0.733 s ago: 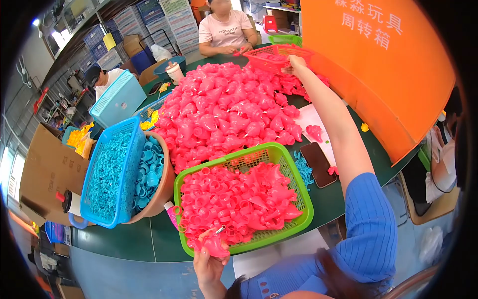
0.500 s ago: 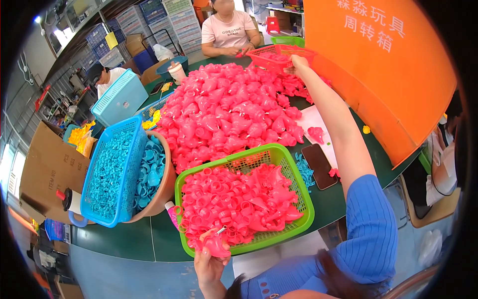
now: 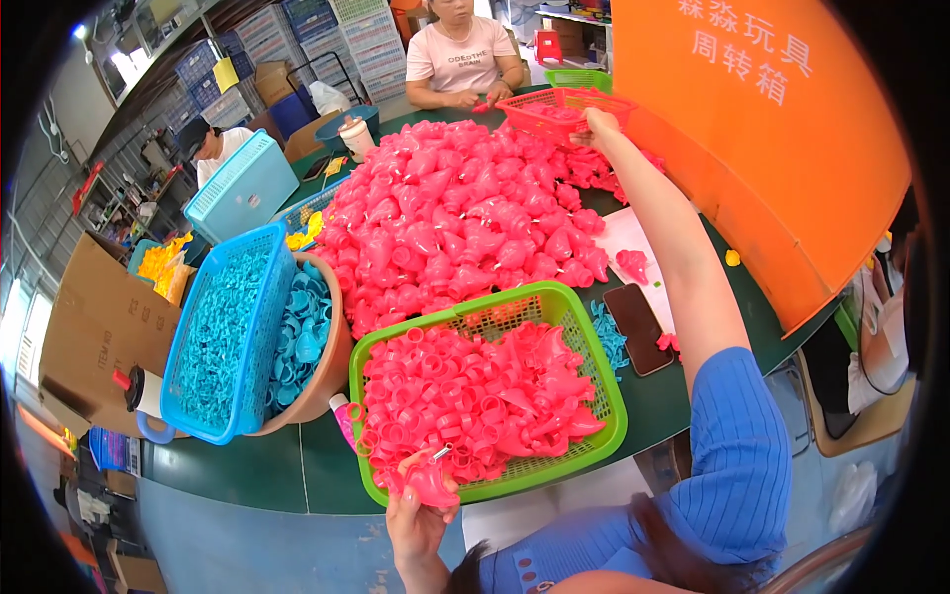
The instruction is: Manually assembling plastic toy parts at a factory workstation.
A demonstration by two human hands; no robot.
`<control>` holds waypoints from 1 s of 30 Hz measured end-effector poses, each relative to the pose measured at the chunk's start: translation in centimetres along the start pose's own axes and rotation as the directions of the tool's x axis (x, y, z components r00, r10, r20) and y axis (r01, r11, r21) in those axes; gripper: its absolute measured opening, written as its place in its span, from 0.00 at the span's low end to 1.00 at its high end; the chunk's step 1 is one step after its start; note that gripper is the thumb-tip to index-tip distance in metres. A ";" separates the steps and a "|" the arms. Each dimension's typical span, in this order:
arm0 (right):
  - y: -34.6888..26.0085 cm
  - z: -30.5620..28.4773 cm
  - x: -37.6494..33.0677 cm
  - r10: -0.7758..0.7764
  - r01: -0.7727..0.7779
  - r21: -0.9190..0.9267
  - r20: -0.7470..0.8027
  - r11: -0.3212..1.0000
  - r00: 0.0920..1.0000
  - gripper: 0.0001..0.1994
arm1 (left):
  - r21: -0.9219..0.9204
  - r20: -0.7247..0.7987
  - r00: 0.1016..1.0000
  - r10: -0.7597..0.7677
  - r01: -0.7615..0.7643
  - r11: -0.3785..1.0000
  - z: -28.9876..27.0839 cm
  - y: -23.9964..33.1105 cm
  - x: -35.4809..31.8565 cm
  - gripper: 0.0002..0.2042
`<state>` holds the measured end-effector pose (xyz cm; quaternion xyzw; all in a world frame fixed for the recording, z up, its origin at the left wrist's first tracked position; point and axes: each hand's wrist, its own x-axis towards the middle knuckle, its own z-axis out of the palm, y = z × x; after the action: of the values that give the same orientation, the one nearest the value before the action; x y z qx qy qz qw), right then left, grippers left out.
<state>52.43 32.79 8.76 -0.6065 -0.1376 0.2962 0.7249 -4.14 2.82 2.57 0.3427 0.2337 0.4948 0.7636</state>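
Observation:
My left hand (image 3: 416,525) is closed on a glossy pink plastic toy part (image 3: 431,485), with a small metal pin sticking up from it. It sits at the near edge of a green basket (image 3: 616,416) filled with pink rings (image 3: 435,371) and curved pink pieces (image 3: 534,381). Stretched far across the table, my right hand (image 3: 600,129) is at the near right side of a red basket (image 3: 539,126) with pink parts inside. Its fingers are bent down among pink pieces, and their tips are hidden. A large heap of pink hollow parts (image 3: 435,218) lies between the baskets.
A blue basket (image 3: 188,426) of small blue parts rests on a brown tub (image 3: 336,366) of blue pieces at left. A phone (image 3: 638,327) lies beside my right arm. An orange panel (image 3: 752,178) stands at right. A co-worker (image 3: 465,59) sits across the table.
Both hands stay in nearly the same places. The whole view has shifted slightly.

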 end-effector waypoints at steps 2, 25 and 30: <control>0.1 0.1 -0.2 -0.005 0.005 0.007 0.020 1.000 1.000 0.10 | -0.006 -0.009 1.000 0.002 -0.002 1.000 0.0 0.1 0.0 0.22; -0.4 1.2 -1.8 -0.010 0.007 0.023 0.125 1.000 0.992 0.09 | -0.013 -0.067 0.998 -0.007 0.006 1.000 -0.5 0.3 -0.2 0.24; -0.3 0.5 -1.7 0.012 -0.017 0.050 0.099 0.999 0.995 0.08 | -0.021 -0.050 0.998 -0.028 0.027 0.999 -0.5 0.5 -0.6 0.25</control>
<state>50.92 32.17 9.46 -0.5733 -0.1614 0.3345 0.7303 -5.05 2.56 2.59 0.3191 0.2526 0.4949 0.7677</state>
